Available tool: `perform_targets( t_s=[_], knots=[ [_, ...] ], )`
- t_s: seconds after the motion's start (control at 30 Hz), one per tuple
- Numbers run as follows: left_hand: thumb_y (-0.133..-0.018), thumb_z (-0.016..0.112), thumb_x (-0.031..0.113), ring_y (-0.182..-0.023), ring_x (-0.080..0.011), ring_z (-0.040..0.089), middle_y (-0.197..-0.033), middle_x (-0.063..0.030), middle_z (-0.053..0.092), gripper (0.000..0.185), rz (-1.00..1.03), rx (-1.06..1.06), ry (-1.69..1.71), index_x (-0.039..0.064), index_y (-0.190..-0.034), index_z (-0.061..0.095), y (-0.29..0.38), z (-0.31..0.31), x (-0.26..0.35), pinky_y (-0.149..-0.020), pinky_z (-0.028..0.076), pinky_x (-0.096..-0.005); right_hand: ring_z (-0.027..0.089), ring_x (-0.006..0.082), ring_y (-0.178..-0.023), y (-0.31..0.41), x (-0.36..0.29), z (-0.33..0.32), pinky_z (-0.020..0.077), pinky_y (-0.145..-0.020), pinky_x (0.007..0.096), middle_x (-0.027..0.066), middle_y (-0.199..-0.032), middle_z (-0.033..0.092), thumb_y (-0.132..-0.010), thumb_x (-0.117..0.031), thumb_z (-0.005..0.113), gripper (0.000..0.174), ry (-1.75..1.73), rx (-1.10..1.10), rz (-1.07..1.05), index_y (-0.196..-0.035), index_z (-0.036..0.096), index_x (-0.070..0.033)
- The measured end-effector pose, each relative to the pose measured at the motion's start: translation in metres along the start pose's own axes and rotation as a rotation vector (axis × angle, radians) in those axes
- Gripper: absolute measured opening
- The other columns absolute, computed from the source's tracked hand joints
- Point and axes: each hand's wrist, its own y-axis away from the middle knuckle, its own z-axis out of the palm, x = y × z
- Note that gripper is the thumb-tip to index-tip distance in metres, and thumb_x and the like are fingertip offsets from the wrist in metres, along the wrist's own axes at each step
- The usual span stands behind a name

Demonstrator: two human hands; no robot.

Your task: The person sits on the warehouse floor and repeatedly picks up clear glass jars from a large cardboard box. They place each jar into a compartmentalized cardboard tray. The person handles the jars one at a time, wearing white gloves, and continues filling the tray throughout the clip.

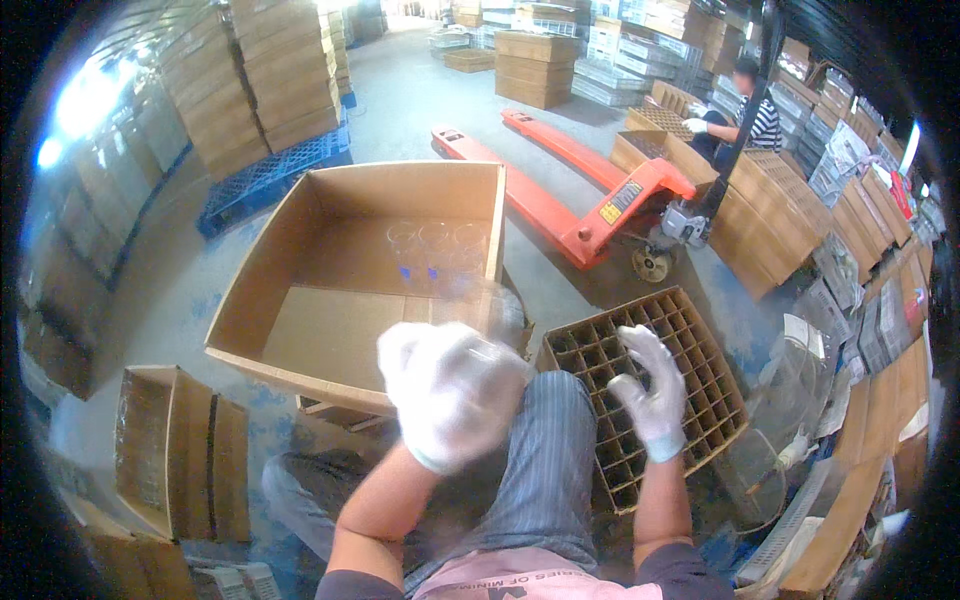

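My left hand (pixel 454 397), in a white glove and blurred by motion, is closed around a clear glass (pixel 504 309) at the near right corner of a large open cardboard box (pixel 255 262). The glass shows only as a faint, smeared outline. Inside that box, a short row of clear drinking glasses (pixel 431 247) stands by the far right wall, with small blue marks on them. My right hand (pixel 651 386), also gloved, has thumb and fingers apart and nothing in it. It hovers over a cardboard box with a grid of dividers (pixel 709 375), whose visible cells look dark.
An orange pallet jack (pixel 555 202) stands beyond the boxes. To its right a seated person (pixel 757 120) in white gloves works at other cartons. Stacked cartons (pixel 277 75) rest on a blue pallet (pixel 277 172) at left. An open carton (pixel 146 450) sits at lower left.
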Motion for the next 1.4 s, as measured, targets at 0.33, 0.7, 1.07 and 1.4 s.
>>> perform_targets(
  t_s=[0.33,0.7,1.07,1.4],
  knots=[
    [-0.078,0.089,0.033,-0.123,-0.0253,0.063,-0.137,-0.0189,0.062,0.093,-0.402,-0.659,1.141,0.006,-0.154,0.041,0.034,0.023,0.038,-0.103,0.050,-0.0387,0.068,0.0244,-0.105,-0.008,-0.136,0.061,0.0559,-0.094,0.0403,0.0151,-0.116,0.068,-0.077,-0.014,0.082,0.076,-0.627,0.196,-0.157,-0.143,0.045,-0.002],
    [-0.074,0.092,0.031,-0.089,-0.0226,0.071,-0.106,-0.0147,0.073,0.059,-0.591,-0.530,0.718,0.005,-0.117,0.061,0.041,0.029,0.035,-0.080,0.057,-0.0370,0.068,0.0189,-0.085,-0.028,-0.142,0.067,0.0569,-0.075,0.0308,0.0129,-0.096,0.069,-0.083,-0.005,0.080,0.095,-0.804,0.232,0.112,-0.162,0.027,-0.008],
    [-0.093,0.072,0.039,-0.087,-0.0193,0.070,-0.100,-0.0118,0.073,0.052,-0.614,-0.521,0.948,0.000,-0.127,0.066,0.011,0.031,0.005,-0.080,0.055,-0.0316,0.069,0.0162,-0.076,-0.009,-0.043,0.055,0.0568,-0.065,0.0294,0.0121,-0.100,0.073,-0.108,-0.037,0.051,0.045,-1.104,0.194,0.298,-0.143,0.050,-0.010],
    [-0.088,0.073,0.019,-0.090,-0.0304,0.073,-0.148,-0.0145,0.058,0.012,-0.220,-0.487,-0.015,0.007,-0.087,0.072,-0.014,0.069,-0.082,-0.078,0.058,-0.0390,0.069,0.0209,-0.093,0.040,0.196,-0.044,0.0594,-0.074,0.0300,0.0103,-0.117,0.065,-0.088,-0.015,0.082,0.048,0.214,0.820,0.228,-0.129,0.058,-0.007]
  ],
)
